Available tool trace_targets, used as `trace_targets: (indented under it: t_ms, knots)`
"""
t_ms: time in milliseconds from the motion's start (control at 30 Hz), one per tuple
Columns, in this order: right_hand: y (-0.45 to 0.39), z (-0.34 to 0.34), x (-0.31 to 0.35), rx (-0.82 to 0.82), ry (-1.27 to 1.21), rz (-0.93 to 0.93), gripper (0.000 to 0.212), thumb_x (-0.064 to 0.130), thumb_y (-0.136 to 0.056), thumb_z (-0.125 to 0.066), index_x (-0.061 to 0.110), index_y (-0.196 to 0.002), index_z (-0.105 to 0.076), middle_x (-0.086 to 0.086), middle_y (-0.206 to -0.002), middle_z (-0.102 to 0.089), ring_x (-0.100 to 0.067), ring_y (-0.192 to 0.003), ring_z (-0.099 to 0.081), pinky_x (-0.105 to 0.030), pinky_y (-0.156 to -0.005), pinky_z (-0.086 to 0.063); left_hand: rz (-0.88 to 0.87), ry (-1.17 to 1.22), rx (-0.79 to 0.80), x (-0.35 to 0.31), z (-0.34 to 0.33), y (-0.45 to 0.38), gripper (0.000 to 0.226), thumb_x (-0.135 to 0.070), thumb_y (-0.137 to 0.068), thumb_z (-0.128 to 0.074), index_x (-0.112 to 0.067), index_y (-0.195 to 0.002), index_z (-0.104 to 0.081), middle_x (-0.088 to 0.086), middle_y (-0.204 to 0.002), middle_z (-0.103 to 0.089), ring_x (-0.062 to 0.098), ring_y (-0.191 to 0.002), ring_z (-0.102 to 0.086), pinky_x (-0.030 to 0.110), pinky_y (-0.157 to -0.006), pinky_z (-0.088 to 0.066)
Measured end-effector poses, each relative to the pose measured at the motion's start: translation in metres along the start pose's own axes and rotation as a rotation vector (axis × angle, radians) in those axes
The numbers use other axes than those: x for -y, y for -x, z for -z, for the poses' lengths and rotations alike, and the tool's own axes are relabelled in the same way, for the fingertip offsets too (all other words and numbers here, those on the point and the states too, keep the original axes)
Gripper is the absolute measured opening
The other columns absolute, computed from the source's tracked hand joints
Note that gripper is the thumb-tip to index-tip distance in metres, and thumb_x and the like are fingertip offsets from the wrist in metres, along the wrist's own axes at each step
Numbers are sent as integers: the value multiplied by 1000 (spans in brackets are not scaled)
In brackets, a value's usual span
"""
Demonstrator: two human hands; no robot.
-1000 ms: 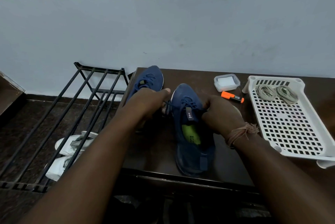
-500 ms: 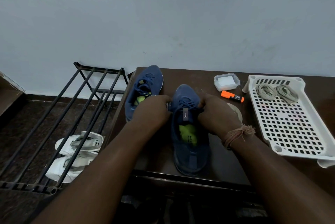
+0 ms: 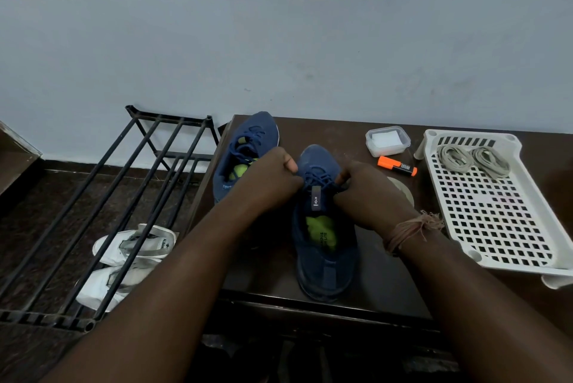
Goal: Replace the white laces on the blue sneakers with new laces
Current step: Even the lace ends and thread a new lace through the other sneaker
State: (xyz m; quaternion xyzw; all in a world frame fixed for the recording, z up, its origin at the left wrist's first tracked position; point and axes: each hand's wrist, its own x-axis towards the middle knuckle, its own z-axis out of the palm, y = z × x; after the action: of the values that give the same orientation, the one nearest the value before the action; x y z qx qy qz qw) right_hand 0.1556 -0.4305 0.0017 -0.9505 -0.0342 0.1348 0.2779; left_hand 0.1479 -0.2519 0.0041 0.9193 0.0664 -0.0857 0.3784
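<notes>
Two blue sneakers stand on a dark brown table (image 3: 387, 283). The near sneaker (image 3: 324, 246) points away from me, with a green insole and dark blue laces (image 3: 319, 178) threaded across its top. My left hand (image 3: 273, 178) pinches a lace end at the sneaker's left side, and my right hand (image 3: 366, 187) pinches the lace at its right side. The far sneaker (image 3: 248, 150) lies to the left behind my left hand, also with blue laces. Two coiled pale grey laces (image 3: 471, 158) lie in a white perforated tray (image 3: 496, 227).
An orange marker (image 3: 397, 166) and a small clear lidded box (image 3: 387, 141) sit behind the near sneaker. A black metal shoe rack (image 3: 124, 196) stands left of the table, with white sandals (image 3: 133, 258) under it. A pale wall runs behind.
Both hands have drawn closer to the middle of the near sneaker, pulling the blue lace ends tight over its tongue. The sneaker has shifted slightly.
</notes>
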Motion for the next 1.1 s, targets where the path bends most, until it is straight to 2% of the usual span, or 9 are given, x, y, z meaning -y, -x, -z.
trace_targets:
  t_ms: [133, 233, 367, 467, 600, 767, 867, 933, 1100]
  knots:
    - [-4, -5, 2, -122, -146, 99, 7, 18, -88, -63, 17, -94, -63, 1, -93, -67, -16, -88, -64, -35, -78, -54, 19, 320, -119, -6, 12, -2, 4, -16, -93, -59, -15, -95, -63, 3, -83, -70, 18, -69, -65, 28, -62, -53]
    - [-4, -6, 10, -235, -310, 220, 12, 28, -92, -63, 19, -84, -67, 3, -81, -69, -10, -76, -63, -37, -77, -55, -15, 859, 26, -10, 23, -1, 6, -4, -97, -58, -9, -99, -60, 8, -86, -71, 18, -67, -60, 31, -66, -53]
    - [1, 1, 25, 21, -777, 255, 34, 47, -93, -59, 15, -95, -71, -3, -93, -75, -12, -79, -61, -39, -74, -51, -115, 1309, 222, -19, 36, 3, 27, 2, -102, -45, -5, -123, -60, 17, -124, -70, 22, -109, -70, 35, -98, -56]
    - [6, 1, 28, 213, -908, 301, 27, 34, -99, -58, 9, -98, -68, -5, -88, -72, -12, -74, -56, -23, -66, -45, -154, 1425, 290, -19, 38, 4, 39, 3, -102, -40, 0, -139, -52, 21, -138, -61, 29, -128, -61, 39, -107, -50]
    - [0, 7, 18, 195, -863, 281, 19, 11, -100, -53, 12, -96, -71, -5, -69, -61, -9, -60, -48, -16, -54, -38, 0, 1671, 79, -10, 41, -7, 44, 9, -99, -42, 6, -142, -47, 28, -133, -62, 33, -121, -65, 40, -99, -56]
    - [-2, 24, -3, -29, -555, 127, 24, 22, -95, -65, 2, -84, -70, -1, -64, -60, 1, -43, -46, -12, -44, -35, 211, 1829, -166, 13, 48, -22, 43, 10, -101, -42, 7, -144, -44, 29, -139, -55, 37, -125, -60, 45, -106, -50]
    - [-2, 26, -12, -82, -468, 54, 35, 28, -92, -69, -3, -76, -66, 3, -53, -54, -1, -31, -38, -10, -34, -28, 213, 1814, -242, 11, 49, -25, 44, 7, -102, -43, 1, -146, -45, 22, -143, -50, 35, -128, -57, 48, -113, -43]
    - [-4, 21, -11, -70, -467, 52, 37, 31, -91, -70, -2, -73, -66, 0, -57, -54, -1, -36, -38, -16, -42, -34, 180, 1629, -264, 5, 44, -21, 43, 3, -103, -45, -7, -145, -49, 12, -127, -56, 24, -110, -63, 45, -112, -44]
    - [-9, 9, 4, 27, -623, 80, 19, 10, -93, -59, 6, -83, -74, 4, -61, -65, -5, -50, -53, -20, -50, -40, -192, 347, -297, -16, 11, 9, 33, -17, -101, -58, -30, -130, -66, 0, -98, -70, 6, -77, -63, 19, -69, -55]
